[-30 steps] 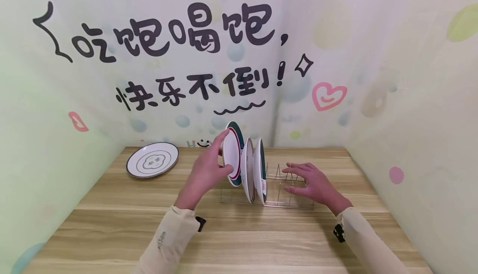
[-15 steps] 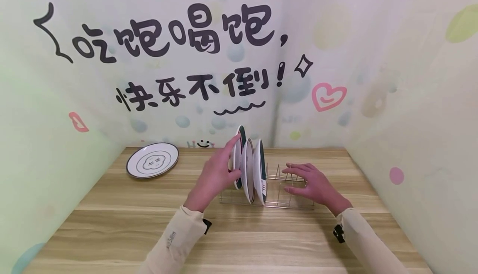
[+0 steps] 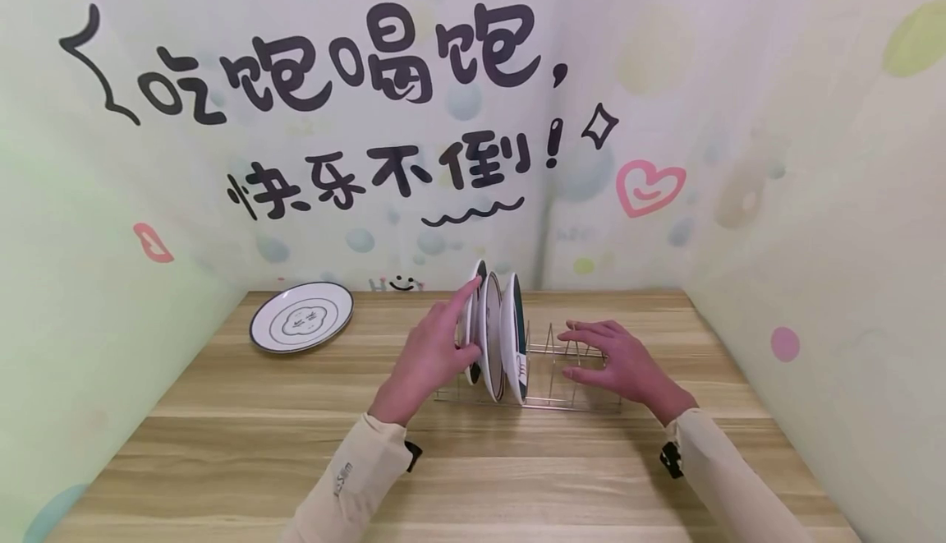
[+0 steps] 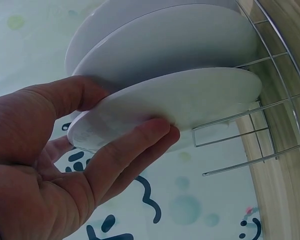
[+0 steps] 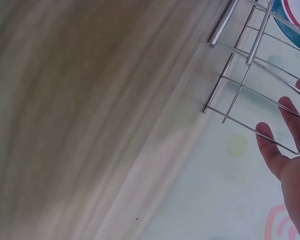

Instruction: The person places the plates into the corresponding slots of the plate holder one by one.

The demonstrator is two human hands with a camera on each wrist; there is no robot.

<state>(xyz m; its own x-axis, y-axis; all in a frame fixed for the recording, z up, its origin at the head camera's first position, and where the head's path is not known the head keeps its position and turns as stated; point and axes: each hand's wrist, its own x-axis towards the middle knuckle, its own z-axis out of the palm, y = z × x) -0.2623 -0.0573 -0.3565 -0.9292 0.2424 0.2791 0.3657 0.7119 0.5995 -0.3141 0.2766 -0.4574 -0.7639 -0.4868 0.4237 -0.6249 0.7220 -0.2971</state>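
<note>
In the head view my left hand [image 3: 432, 350] pinches a white plate with a dark green rim [image 3: 469, 329] at the rack's left part, thumb on the near edge. The left wrist view shows my hand [image 4: 85, 145] with thumb and fingers on opposite faces of this plate [image 4: 190, 95]. It stands nearly upright beside a white plate with a brown line [image 3: 491, 338] and another green-rimmed plate [image 3: 512, 338]. My right hand [image 3: 621, 366] rests at the right end of the wire rack [image 3: 550, 403], fingers extended; in the right wrist view its fingertips [image 5: 270, 135] touch the wires.
A white plate with a dark rim and a line drawing [image 3: 266, 334] lies flat at the table's back left. The wooden table [image 3: 517, 477] is bordered by printed curtains behind and on both sides.
My left hand has moved right and slightly down with its plate, which has turned from showing its face to nearly edge-on, close to the neighbouring plate. My right hand has stayed in place.
</note>
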